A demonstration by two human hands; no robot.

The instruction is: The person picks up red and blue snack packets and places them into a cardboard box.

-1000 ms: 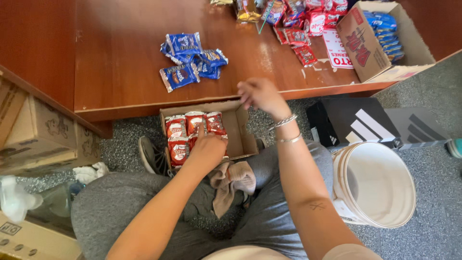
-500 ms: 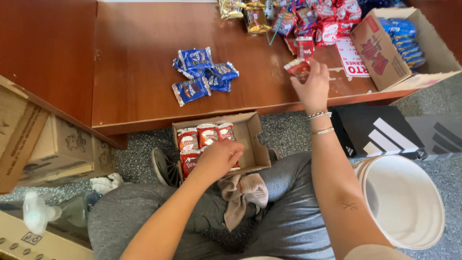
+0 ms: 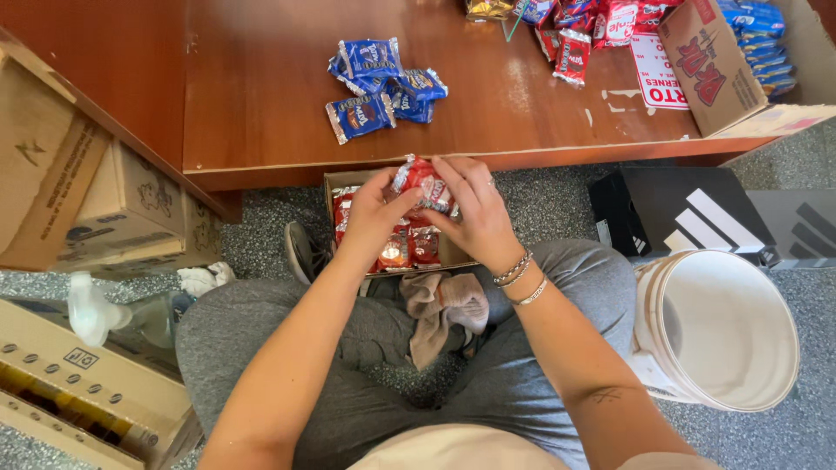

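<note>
**Both hands back over the small box, sharing one red packet**

Head view: half a second ago the right hand (image 3: 477,213) was stretched out to the red packets at the far edge of the table, and the left hand (image 3: 373,211) rested alone at the small cardboard box. Now the right hand has come back, and both hands meet above that box (image 3: 453,254). Together they grip one red snack packet (image 3: 424,184), fingers curled around it from either side, the left on its left end, the right on its right end. The packet sits just above the box, in front of the table's near edge.

The box lies on the floor between the person's crossed legs and the table, with more red packets (image 3: 409,245) standing inside it. Room is tight: the wooden table (image 3: 261,113) edge runs just beyond the hands, and the knees close in on both sides. A beige cloth (image 3: 440,305) lies on the lap just below the box.

On the tabletop a heap of blue packets (image 3: 383,83) lies left of centre, well apart from the hands. More red packets (image 3: 592,30) and an open carton (image 3: 740,74) of blue ones sit at the far right. A white bucket (image 3: 723,326) stands on the speckled grey floor by the right knee, a black shoebox (image 3: 679,213) behind it. Cardboard cartons (image 3: 96,209) are stacked on the left.
</note>
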